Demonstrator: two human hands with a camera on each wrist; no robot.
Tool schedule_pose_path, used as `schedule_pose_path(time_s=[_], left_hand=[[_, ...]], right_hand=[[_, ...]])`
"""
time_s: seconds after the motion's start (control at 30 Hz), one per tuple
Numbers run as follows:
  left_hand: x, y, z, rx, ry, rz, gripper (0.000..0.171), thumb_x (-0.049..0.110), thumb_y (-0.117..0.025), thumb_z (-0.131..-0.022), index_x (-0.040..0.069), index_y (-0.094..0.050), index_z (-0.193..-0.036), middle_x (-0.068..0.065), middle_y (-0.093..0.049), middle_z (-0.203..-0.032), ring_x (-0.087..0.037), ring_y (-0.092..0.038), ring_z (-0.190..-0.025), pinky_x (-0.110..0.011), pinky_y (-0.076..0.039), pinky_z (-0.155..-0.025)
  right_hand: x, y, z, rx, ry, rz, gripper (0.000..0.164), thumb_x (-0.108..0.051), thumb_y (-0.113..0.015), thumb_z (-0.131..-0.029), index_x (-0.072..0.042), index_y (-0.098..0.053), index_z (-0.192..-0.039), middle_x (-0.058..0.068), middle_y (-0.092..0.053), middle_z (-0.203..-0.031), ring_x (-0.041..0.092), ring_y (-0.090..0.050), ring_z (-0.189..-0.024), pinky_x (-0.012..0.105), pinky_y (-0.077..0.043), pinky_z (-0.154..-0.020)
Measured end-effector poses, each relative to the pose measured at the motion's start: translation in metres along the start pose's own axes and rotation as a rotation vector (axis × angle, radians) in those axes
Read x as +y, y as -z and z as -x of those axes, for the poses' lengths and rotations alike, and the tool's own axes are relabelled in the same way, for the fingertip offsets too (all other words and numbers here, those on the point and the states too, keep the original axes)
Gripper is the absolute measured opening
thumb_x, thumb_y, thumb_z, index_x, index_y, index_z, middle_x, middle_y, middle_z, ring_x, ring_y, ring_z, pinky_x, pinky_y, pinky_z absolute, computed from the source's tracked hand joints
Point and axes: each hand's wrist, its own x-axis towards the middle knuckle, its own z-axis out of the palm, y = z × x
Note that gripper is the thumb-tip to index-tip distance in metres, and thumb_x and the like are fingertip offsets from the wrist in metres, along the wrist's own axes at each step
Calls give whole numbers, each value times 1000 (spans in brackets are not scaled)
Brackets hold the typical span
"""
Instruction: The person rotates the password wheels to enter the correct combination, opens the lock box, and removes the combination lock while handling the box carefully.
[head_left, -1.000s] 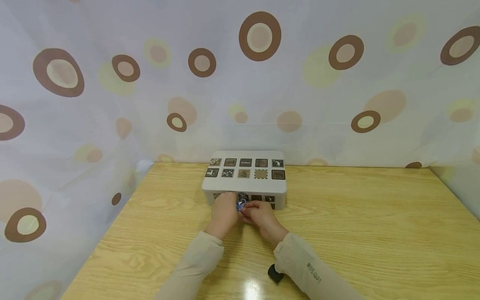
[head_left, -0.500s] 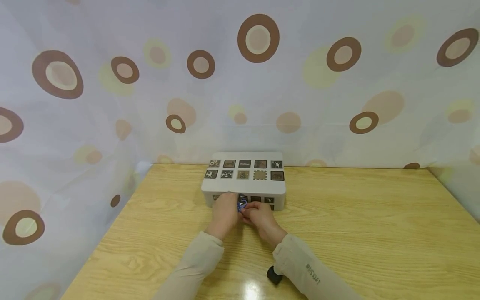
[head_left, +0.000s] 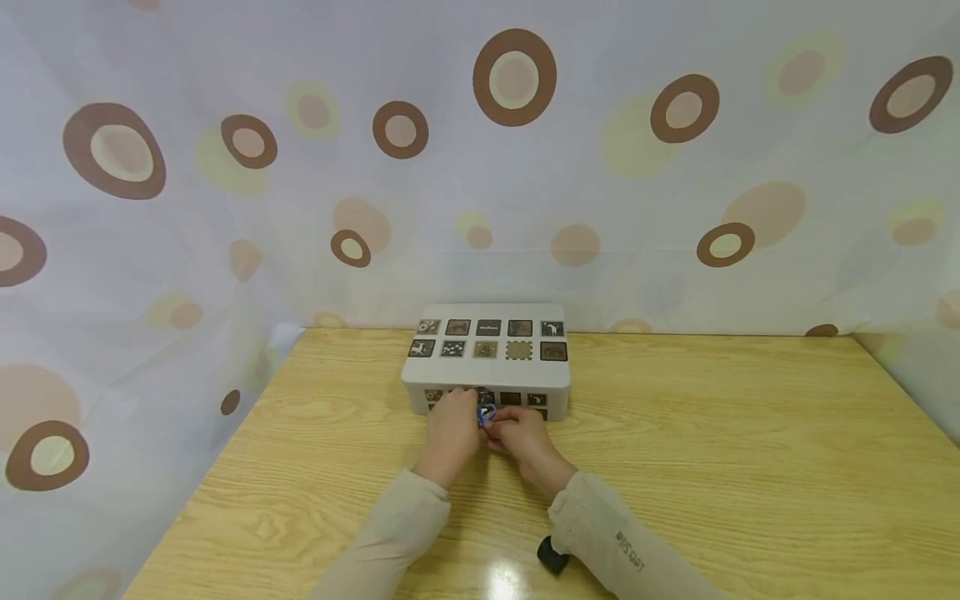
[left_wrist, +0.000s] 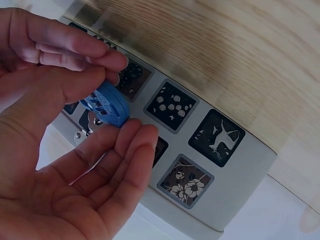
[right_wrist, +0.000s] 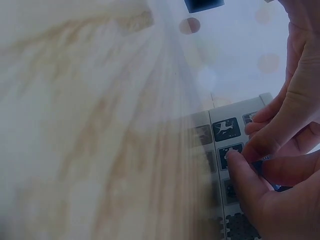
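A small blue padlock [left_wrist: 107, 105] with a row of dials on its face is held between both hands, close in front of a pale box [head_left: 487, 372] printed with square pictures. My left hand [head_left: 453, 433] holds it from the left, thumb and fingers around it in the left wrist view. From the right, my right hand [head_left: 525, 437] pinches its edge with thumb and forefinger. A metal clasp [left_wrist: 82, 134] on the box front shows just beside the padlock. In the right wrist view the fingers hide most of the padlock.
The box stands at the back of a wood-grain table [head_left: 712, 450], close to a sheet [head_left: 637, 250] patterned with circles. A small black piece [head_left: 552, 554] sits by the right cuff.
The padlock has turned a little between the fingers. My left hand has shifted slightly right and towards me, while the right hand has barely moved; the box stays put.
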Motion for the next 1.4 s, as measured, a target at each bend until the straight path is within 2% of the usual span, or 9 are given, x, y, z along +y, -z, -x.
schedule_pose_path(time_s=[0.37, 0.7, 0.87, 1.0, 1.2, 1.3, 1.4], left_hand=[[3, 1, 4, -35, 42, 15, 33, 12, -85, -67, 0, -66, -92, -14, -63, -85, -29, -65, -81, -42, -56, -70], [7, 2, 12, 19, 27, 23, 26, 11, -82, -69, -2, -66, -86, -14, -63, -80, -30, -64, -75, -42, -56, -62], [9, 1, 15, 31, 23, 55, 27, 9, -82, -68, -3, -65, -85, -15, -62, -79, -30, -64, -75, -42, -55, -62], [8, 2, 17, 27, -2, 93, 29, 11, -83, -69, -2, -64, -88, -14, -62, -80, -29, -62, -75, -41, -54, -63], [8, 3, 19, -24, -35, 185, 28, 9, -82, -70, 0, -61, -86, -11, -57, -79, -25, -57, -74, -39, -52, -65], [8, 4, 20, -52, -64, 248, 25, 5, -80, -71, -2, -60, -84, -11, -56, -80, -25, -56, -75, -39, -51, -68], [9, 6, 21, -88, -97, 355, 23, -1, -78, -71, -5, -62, -86, -13, -60, -83, -25, -58, -77, -36, -52, -69]], right_hand=[[-2, 4, 6, -34, -17, -6, 16, 9, -57, -89, 17, -57, -102, 17, -62, -89, 13, -63, -71, 28, -58, -69], [-5, 6, 10, -21, -9, -9, 12, 12, -58, -86, 16, -58, -98, 11, -61, -81, 10, -62, -66, 27, -58, -67], [-5, 8, 13, -21, 11, -12, 11, 14, -56, -85, 17, -57, -96, 12, -61, -81, 10, -62, -66, 27, -58, -67], [-6, 11, 15, -25, 15, -6, 13, 14, -56, -85, 18, -56, -97, 15, -63, -83, 10, -62, -65, 27, -58, -66], [-8, 17, 20, -46, -26, -18, 16, 13, -54, -89, 20, -56, -104, 17, -61, -89, 12, -61, -68, 25, -57, -67], [-10, 21, 25, -54, -45, -21, 15, 13, -53, -90, 19, -55, -103, 18, -60, -90, 13, -61, -69, 26, -57, -68], [-12, 27, 29, -57, -52, -15, 15, 13, -52, -91, 19, -55, -103, 21, -61, -92, 15, -62, -70, 29, -58, -70]])
